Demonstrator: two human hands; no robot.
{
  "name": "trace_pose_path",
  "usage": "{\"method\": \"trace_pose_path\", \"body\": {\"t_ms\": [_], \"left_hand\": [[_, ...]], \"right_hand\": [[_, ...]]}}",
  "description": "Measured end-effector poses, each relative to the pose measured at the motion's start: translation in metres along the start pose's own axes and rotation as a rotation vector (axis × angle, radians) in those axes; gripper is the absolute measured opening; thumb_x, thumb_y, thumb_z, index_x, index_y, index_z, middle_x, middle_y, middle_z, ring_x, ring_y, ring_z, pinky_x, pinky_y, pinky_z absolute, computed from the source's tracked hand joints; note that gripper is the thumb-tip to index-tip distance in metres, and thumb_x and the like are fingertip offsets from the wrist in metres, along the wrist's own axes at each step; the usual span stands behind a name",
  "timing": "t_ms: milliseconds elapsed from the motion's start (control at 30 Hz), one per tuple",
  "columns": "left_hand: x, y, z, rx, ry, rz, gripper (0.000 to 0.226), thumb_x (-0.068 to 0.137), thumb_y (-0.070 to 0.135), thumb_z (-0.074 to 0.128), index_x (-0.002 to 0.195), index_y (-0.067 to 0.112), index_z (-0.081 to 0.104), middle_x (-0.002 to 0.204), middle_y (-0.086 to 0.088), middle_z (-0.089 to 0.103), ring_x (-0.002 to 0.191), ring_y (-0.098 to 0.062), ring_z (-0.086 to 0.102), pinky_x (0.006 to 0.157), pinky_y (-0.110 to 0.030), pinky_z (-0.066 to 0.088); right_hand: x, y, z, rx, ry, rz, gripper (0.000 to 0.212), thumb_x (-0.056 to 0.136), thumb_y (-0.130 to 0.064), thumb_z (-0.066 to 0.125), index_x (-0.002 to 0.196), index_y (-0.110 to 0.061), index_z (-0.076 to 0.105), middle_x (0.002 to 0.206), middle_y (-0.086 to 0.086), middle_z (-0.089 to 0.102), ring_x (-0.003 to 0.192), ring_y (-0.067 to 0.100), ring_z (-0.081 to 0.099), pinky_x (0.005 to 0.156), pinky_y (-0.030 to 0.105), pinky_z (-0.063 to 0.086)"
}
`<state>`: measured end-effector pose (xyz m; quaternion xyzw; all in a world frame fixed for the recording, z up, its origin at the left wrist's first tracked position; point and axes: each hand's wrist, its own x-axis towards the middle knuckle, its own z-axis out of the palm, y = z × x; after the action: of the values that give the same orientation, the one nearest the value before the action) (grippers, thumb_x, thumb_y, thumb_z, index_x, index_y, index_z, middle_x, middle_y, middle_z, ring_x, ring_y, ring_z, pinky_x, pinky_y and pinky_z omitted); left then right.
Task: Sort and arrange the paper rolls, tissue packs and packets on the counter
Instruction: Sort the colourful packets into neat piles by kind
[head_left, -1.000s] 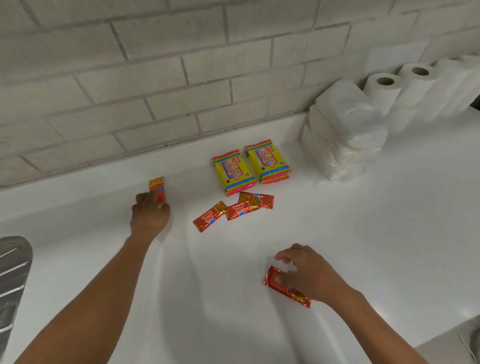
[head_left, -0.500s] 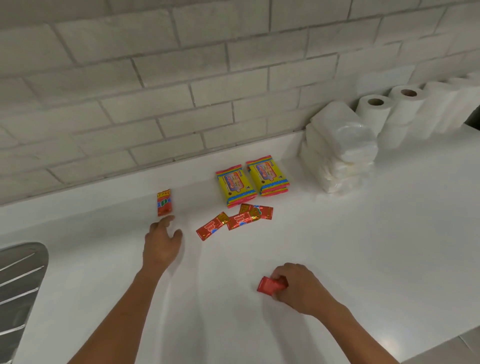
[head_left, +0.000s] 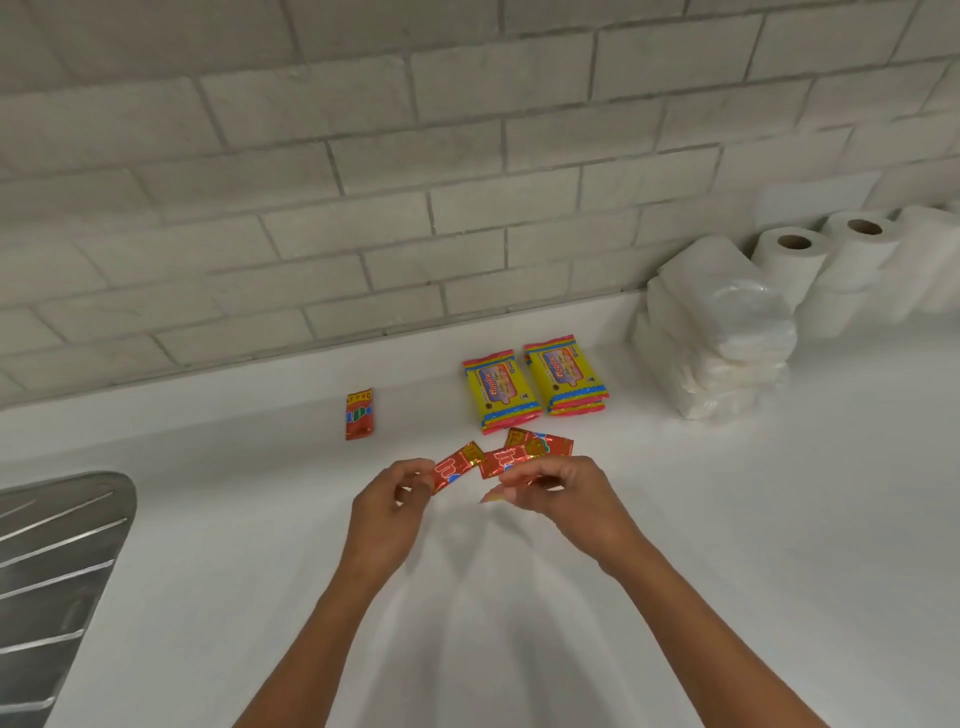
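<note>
My left hand (head_left: 390, 506) pinches the near end of a red foil packet (head_left: 456, 465) lying in the middle of the white counter (head_left: 675, 519). My right hand (head_left: 558, 493) holds another red packet (head_left: 511, 483), mostly hidden by its curled fingers. Two more red packets (head_left: 540, 447) lie overlapped just behind my hands. A single red packet (head_left: 359, 414) lies alone to the left, near the wall. Two yellow packets (head_left: 535, 382) sit side by side behind. Stacked tissue packs (head_left: 722, 332) and upright paper rolls (head_left: 831, 260) stand at the back right.
A steel sink drainboard (head_left: 57, 571) fills the left edge. A grey tiled wall (head_left: 415, 182) runs behind the counter.
My right hand lifted the red packet from the near counter and carried it up to the packet cluster. My left hand left the lone packet and moved right to pinch another.
</note>
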<state>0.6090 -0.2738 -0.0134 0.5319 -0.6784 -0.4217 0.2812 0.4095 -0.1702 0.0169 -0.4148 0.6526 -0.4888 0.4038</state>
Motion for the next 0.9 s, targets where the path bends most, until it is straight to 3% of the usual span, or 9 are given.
{"method": "trace_pose_path", "body": {"t_ms": [100,167,267,367,467,600,900], "left_hand": [[-0.010,0.009,0.007,-0.131,-0.066,-0.046,0.014,0.100,0.032,0.055,0.104,0.032,0.069,0.084,0.006,0.073,0.076,-0.009,0.067,0.071,-0.028,0.054],[-0.016,0.014,0.012,-0.194,-0.108,-0.047,0.017,0.101,0.033,0.053,0.106,0.030,0.069,0.082,0.001,0.074,0.072,-0.011,0.069,0.068,-0.027,0.055],[-0.019,0.020,0.016,-0.307,-0.143,-0.066,0.022,0.103,0.030,0.049,0.114,0.029,0.068,0.090,-0.001,0.075,0.080,-0.019,0.072,0.070,-0.031,0.057],[-0.018,0.024,0.012,-0.407,-0.129,-0.094,0.023,0.102,0.027,0.051,0.115,0.025,0.070,0.097,0.002,0.076,0.087,-0.016,0.073,0.077,-0.035,0.059],[-0.011,0.023,0.006,-0.462,-0.129,-0.121,0.021,0.100,0.017,0.057,0.113,0.023,0.072,0.101,-0.001,0.076,0.092,-0.020,0.074,0.084,-0.041,0.060],[0.000,0.018,-0.005,-0.505,-0.077,-0.154,0.025,0.094,0.008,0.065,0.111,0.024,0.071,0.109,-0.003,0.073,0.091,-0.021,0.074,0.076,-0.035,0.062],[0.049,-0.013,-0.038,-0.315,0.055,-0.171,0.050,0.090,0.002,0.067,0.125,0.036,0.055,0.122,-0.004,0.062,0.102,-0.020,0.069,0.082,-0.039,0.061]], "right_hand": [[0.007,-0.005,0.012,0.035,0.017,-0.163,0.016,0.079,-0.004,0.079,0.090,-0.016,0.080,0.090,-0.005,0.077,0.089,0.009,0.071,0.084,0.025,0.056],[0.011,-0.003,0.022,-0.005,0.038,-0.265,0.019,0.078,0.002,0.077,0.089,-0.013,0.080,0.091,-0.005,0.076,0.091,0.012,0.070,0.084,0.029,0.057],[0.013,0.003,0.032,-0.054,0.048,-0.367,0.023,0.076,0.003,0.078,0.091,-0.015,0.080,0.095,-0.008,0.074,0.097,0.012,0.068,0.084,0.028,0.056],[0.014,0.010,0.039,-0.091,0.019,-0.406,0.028,0.075,0.003,0.080,0.095,-0.016,0.079,0.102,-0.008,0.073,0.102,0.011,0.068,0.087,0.028,0.056],[0.013,0.013,0.042,-0.101,-0.040,-0.387,0.034,0.078,0.003,0.077,0.103,-0.020,0.077,0.112,-0.011,0.070,0.110,0.009,0.065,0.094,0.026,0.054],[0.010,0.014,0.041,-0.131,-0.129,-0.313,0.047,0.081,0.000,0.075,0.114,-0.033,0.072,0.125,-0.018,0.061,0.121,0.004,0.057,0.098,0.017,0.048],[0.014,0.031,0.031,-0.107,-0.028,-0.051,0.027,0.086,-0.016,0.074,0.106,-0.035,0.072,0.113,-0.017,0.067,0.100,0.001,0.065,0.080,0.017,0.055]]}}
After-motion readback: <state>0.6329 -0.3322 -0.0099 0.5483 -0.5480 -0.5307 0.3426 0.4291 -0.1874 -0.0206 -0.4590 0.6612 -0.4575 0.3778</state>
